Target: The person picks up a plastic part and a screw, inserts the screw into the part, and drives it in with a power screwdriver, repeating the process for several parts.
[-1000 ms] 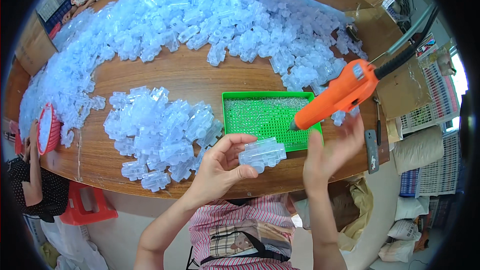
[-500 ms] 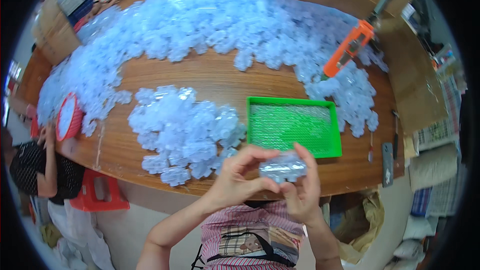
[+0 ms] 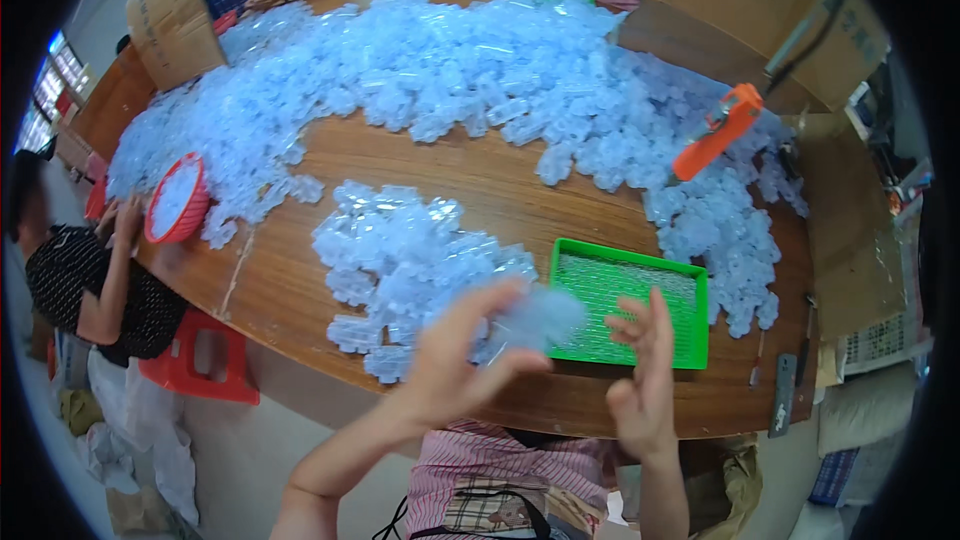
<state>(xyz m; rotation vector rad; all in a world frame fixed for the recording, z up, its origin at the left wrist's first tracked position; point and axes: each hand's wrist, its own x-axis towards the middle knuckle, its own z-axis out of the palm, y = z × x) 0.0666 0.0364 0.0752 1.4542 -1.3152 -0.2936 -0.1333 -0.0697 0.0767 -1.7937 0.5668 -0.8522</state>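
My left hand point(image 3: 455, 355) is curled around a clear, bluish plastic piece point(image 3: 545, 320), which is smeared by motion. Thumb and fingers lie on either side of it. To the right, apart from the piece, my right hand point(image 3: 645, 385) is open with its fingers spread and nothing in them. Behind it on the wooden table is a green tray point(image 3: 702, 318) holding many thin, clear pieces. A smaller heap of similar clear plastic pieces point(image 3: 390, 250) lies just beyond my left hand.
A large bank of clear plastic pieces point(image 3: 430, 65) curves across the far table. An orange tool point(image 3: 718, 132) rises over its right part. A red basket point(image 3: 190, 215) stands left, near a seated co-worker point(image 3: 100, 280). Cardboard sheets point(image 3: 750, 15) border the back right.
My hands have come apart: the left keeps the plastic piece, while the right has let go and opened. The view has shifted, showing more of the far side.
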